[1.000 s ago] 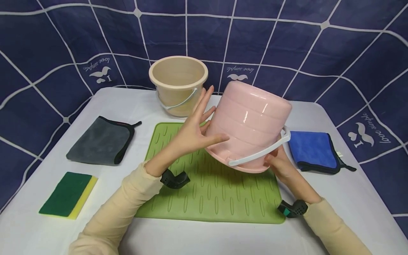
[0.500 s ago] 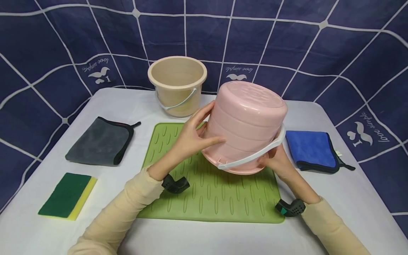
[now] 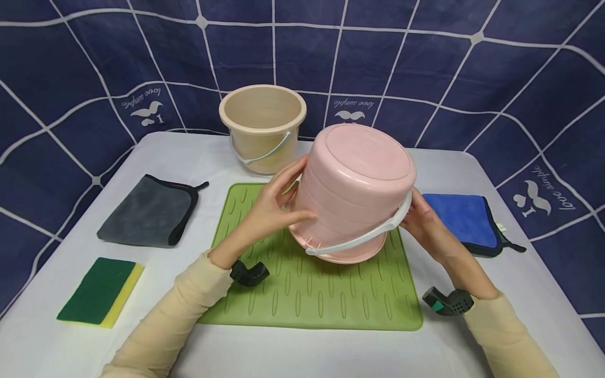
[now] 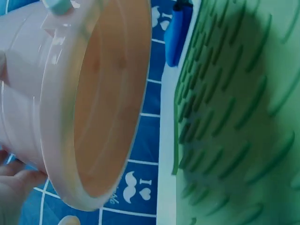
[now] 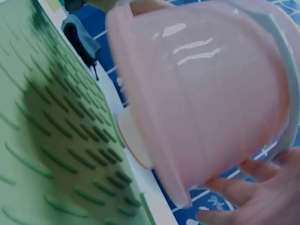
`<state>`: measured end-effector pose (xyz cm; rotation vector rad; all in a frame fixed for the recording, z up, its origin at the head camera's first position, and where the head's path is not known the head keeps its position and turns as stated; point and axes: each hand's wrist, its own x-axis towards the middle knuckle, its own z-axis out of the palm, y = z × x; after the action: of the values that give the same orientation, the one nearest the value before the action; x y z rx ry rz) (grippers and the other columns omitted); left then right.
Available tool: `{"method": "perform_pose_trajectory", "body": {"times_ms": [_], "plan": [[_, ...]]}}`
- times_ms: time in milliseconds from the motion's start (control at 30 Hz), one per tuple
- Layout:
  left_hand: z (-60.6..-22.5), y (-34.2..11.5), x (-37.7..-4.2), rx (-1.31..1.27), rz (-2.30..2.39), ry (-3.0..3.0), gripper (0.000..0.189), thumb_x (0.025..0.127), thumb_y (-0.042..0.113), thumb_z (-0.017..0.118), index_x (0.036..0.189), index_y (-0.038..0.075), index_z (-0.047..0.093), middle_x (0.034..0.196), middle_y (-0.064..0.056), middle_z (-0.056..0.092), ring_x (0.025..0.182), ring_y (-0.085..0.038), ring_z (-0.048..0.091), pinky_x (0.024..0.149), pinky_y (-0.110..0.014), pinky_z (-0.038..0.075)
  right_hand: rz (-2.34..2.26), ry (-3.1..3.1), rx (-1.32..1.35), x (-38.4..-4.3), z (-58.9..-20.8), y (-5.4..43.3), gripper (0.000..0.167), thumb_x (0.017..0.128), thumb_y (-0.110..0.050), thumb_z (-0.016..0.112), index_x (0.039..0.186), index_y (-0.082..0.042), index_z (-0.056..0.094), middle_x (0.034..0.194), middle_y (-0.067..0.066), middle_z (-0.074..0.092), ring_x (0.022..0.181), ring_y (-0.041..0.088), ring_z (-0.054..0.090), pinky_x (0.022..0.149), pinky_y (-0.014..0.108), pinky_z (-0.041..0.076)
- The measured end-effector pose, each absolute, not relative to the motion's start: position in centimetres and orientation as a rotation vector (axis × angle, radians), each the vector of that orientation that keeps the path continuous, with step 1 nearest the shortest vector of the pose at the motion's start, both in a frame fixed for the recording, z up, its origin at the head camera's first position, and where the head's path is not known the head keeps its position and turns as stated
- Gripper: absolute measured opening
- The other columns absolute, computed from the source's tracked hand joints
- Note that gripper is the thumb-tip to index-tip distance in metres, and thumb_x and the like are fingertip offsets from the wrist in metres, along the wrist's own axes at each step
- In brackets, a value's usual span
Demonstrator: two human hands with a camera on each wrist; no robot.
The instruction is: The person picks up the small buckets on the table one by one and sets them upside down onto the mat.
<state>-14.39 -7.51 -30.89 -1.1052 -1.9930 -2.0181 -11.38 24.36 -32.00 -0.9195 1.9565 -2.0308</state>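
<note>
Plainly glossy, the pink bucket seems ribbed.

Wears wrinkled cream sleeves. Has a bent black device at each wrist. Shows a green patch on the right one.

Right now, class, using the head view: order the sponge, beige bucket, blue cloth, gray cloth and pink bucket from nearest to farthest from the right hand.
From the right hand:
1. Pink bucket, right at the hand.
2. Blue cloth, just to the right.
3. Beige bucket, back left.
4. Gray cloth, far to the left.
5. Sponge, front left.
</note>
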Motion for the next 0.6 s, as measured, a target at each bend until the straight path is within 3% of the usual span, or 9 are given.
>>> {"method": "perform_pose_trajectory", "body": {"times_ms": [300,467,600], "plan": [[-31.5,-7.5,-14.5,-1.211,-1.766,-1.998,0.097,0.062,-0.013,0.08,0.144,-0.003,0.029,0.151,-0.008,0.024,0.136,-0.022,0.025,0.103,-0.037,0.029,-2.129,2.092,-0.75,-11.1,-31.5,23.5,0.085,0.085,-0.036,0.069,0.151,-0.023,0.015,0.151,0.008,0.017,0.13,0.024,0.027,0.094,0.025,0.037],[-31.9,-7.7,-14.7,-1.176,-1.797,-2.044,0.094,0.066,-0.012,0.079,0.145,-0.001,0.029,0.151,-0.006,0.023,0.135,-0.019,0.026,0.101,-0.035,0.033,-2.127,2.138,-0.762,-11.2,-31.4,23.1,0.083,0.085,-0.022,0.071,0.15,-0.019,0.019,0.145,0.011,0.027,0.113,0.022,0.049,0.081,0.028,0.048],[-32.1,-7.8,-14.8,-1.158,-1.835,-2.06,0.093,0.068,-0.012,0.077,0.145,0.0,0.028,0.152,-0.005,0.023,0.135,-0.018,0.026,0.099,-0.034,0.035,-2.067,2.231,-0.713,-11.1,-31.2,23.0,0.08,0.087,-0.006,0.067,0.15,-0.018,0.02,0.141,0.011,0.034,0.11,0.021,0.051,0.078,0.026,0.049]]}}
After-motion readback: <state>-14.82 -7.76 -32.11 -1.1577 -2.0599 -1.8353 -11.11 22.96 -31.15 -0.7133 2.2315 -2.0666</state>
